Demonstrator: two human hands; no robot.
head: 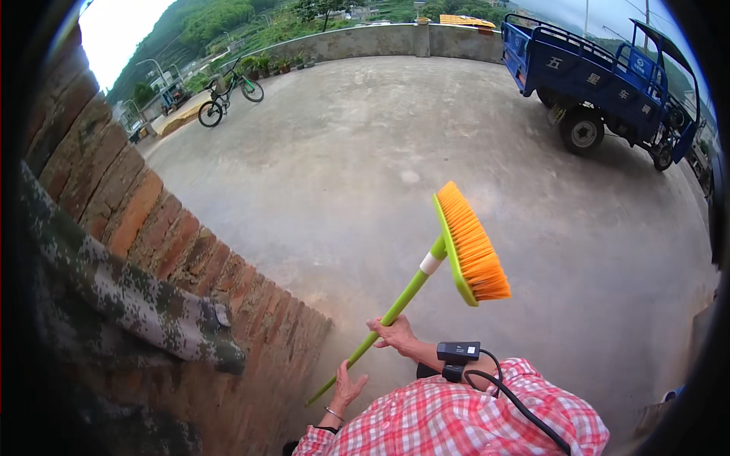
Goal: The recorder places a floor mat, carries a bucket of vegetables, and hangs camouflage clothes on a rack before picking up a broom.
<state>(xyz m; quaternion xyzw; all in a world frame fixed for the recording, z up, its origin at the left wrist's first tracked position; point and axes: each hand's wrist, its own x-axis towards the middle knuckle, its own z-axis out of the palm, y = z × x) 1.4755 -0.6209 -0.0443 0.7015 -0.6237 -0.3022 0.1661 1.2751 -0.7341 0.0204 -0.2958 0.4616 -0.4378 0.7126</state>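
A push broom with a lime-green handle [408, 293] and a head of orange bristles [474, 245] is raised at a slant before me. Its bristles face right, clear of the concrete. My right hand [397, 336] is closed around the middle of the handle, below a white collar [430, 263]. Lower down, the fingers of my left hand [347, 389] lie across the handle, with the thumb held away from it. How firmly they grip cannot be seen. Beyond my left hand, the handle's end points toward the foot of a brick wall [245, 296].
Camouflage cloth [148, 302] hangs over the wall at left. A bicycle [228, 94] stands far left on the concrete yard [353, 165], near potted plants [274, 64]. A blue cargo tricycle [599, 80] is parked at far right. A low wall [365, 43] edges the yard.
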